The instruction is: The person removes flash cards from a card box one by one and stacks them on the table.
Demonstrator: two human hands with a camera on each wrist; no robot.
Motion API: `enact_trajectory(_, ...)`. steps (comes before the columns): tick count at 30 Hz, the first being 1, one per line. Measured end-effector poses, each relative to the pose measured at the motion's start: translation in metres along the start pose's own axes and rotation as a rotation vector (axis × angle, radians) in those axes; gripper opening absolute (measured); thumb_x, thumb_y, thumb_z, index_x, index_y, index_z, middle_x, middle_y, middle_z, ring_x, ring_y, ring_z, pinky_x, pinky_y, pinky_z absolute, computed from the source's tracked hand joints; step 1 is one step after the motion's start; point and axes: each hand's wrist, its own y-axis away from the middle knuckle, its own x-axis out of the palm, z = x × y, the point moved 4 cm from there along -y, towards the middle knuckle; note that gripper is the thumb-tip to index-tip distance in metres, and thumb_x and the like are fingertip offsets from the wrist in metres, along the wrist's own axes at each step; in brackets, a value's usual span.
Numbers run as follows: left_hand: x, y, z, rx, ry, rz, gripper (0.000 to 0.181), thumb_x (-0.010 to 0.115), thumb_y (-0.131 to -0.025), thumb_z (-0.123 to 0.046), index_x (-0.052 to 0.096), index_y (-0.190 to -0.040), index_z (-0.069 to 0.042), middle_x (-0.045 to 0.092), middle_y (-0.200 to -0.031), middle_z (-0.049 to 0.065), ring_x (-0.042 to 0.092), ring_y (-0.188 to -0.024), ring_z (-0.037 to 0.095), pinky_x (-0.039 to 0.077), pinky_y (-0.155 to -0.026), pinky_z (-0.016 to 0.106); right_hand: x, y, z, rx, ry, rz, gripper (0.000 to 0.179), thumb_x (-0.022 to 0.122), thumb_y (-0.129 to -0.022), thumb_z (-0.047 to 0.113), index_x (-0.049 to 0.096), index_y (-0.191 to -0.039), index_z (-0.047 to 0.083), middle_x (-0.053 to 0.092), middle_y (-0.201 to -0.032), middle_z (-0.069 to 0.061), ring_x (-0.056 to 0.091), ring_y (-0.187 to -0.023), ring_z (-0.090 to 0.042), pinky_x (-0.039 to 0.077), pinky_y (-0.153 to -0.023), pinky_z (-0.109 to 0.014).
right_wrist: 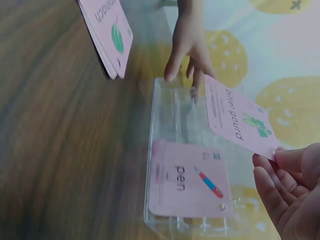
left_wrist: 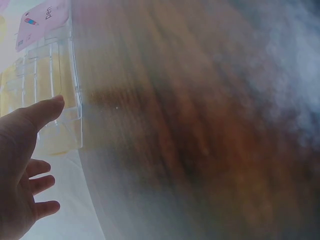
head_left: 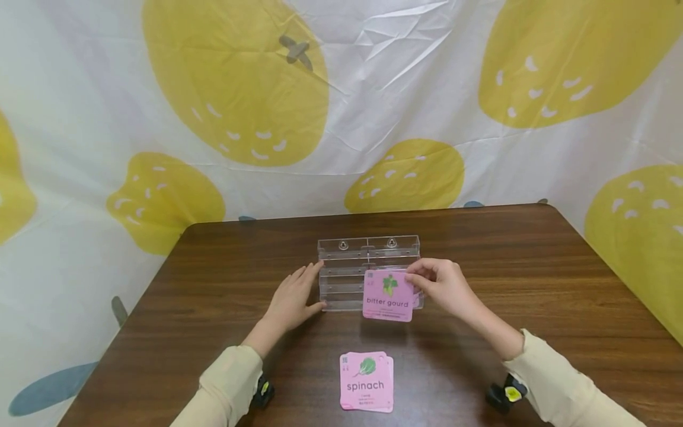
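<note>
My right hand (head_left: 448, 289) pinches a pink "bitter gourd" card (head_left: 388, 296) by its upper right corner. The card is held up in front of a clear plastic tiered holder (head_left: 341, 280), overlapping its right half in the head view. A pink "pen" card (right_wrist: 187, 182) rests in the lower right of the holder, with another card edge behind it; in the head view it is mostly hidden. My left hand (head_left: 290, 299) rests at the holder's left side, fingers extended, thumb (left_wrist: 56, 104) by its front corner.
A small stack of pink cards with "spinach" (head_left: 366, 382) on top lies on the brown wooden table (head_left: 213, 332), nearer to me than the holder. Behind the table's far edge hangs a white cloth (head_left: 341, 136) with yellow fruit prints.
</note>
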Motion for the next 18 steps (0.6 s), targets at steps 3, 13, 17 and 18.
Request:
enact_trajectory(3,0.0,0.0,0.0,0.001,0.0,-0.001,0.085,0.071,-0.077,-0.034,0.023,-0.143,-0.015,0.038,-0.139,0.018,0.036,-0.127,0.034,0.03,-0.103,0.05,0.005,0.004,0.002,0.025,-0.03,0.028,0.008,0.064,-0.082,0.001,0.067,-0.086,-0.005,0.064,-0.065,-0.01,0.056,-0.052,-0.009,0.048,-0.043,-0.022)
enact_trajectory(13,0.0,0.0,-0.001,-0.003,-0.007,0.004,0.084,0.071,-0.077,-0.034,0.023,-0.143,-0.014,0.037,-0.14,0.018,0.036,-0.127,0.034,0.03,-0.102,0.051,0.019,0.017,0.002,0.049,-0.111,0.105,0.009,0.065,-0.082,0.004,0.067,-0.089,-0.002,0.065,-0.075,-0.011,0.062,-0.057,-0.02,0.052,-0.047,-0.032)
enact_trajectory(17,0.0,0.0,0.0,-0.005,-0.003,0.004,0.083,0.07,-0.078,-0.034,0.023,-0.143,-0.014,0.037,-0.14,0.018,0.035,-0.127,0.034,0.029,-0.103,0.05,0.029,0.024,-0.003,0.07,-0.143,0.15,0.01,0.065,-0.081,0.003,0.066,-0.089,-0.004,0.063,-0.074,-0.01,0.061,-0.057,-0.021,0.052,-0.047,-0.029)
enact_trajectory(18,0.0,0.001,0.0,-0.004,-0.003,0.003,0.083,0.07,-0.078,-0.034,0.024,-0.143,-0.014,0.037,-0.14,0.018,0.035,-0.127,0.034,0.03,-0.103,0.05,0.032,0.025,-0.004,0.078,-0.152,0.163,0.01,0.065,-0.081,0.003,0.066,-0.089,-0.004,0.063,-0.073,-0.01,0.06,-0.057,-0.019,0.053,-0.047,-0.028)
